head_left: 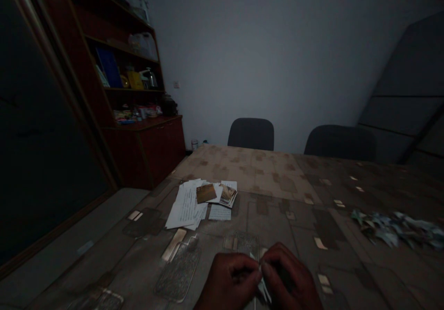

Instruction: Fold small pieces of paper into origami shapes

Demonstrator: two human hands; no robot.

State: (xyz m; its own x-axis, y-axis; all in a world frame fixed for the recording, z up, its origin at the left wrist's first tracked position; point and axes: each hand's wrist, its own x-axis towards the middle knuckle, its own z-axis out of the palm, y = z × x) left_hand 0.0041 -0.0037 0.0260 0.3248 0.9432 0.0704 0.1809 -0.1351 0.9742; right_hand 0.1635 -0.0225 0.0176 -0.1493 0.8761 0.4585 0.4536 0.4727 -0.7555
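At the near edge of the view my left hand point(231, 280) and my right hand point(290, 275) meet, their thumbs and fingers pinched close together. Between them is a small pale piece of paper point(264, 292), narrow and creased. Part of it sticks out below the thumbs, and the fingers cover the rest. Off to the right lies a heap of crumpled paper pieces point(397, 229), pale with greenish and grey tones. Dim light hides any print on the held piece.
A patterned cloth covers the table point(270, 171). Written paper sheets point(185, 206) lie left of centre, with picture cards point(206, 193) on and beside them. Two dark chairs point(250, 133) stand at the far side. A reddish wooden cabinet point(159, 145) with loaded shelves stands left.
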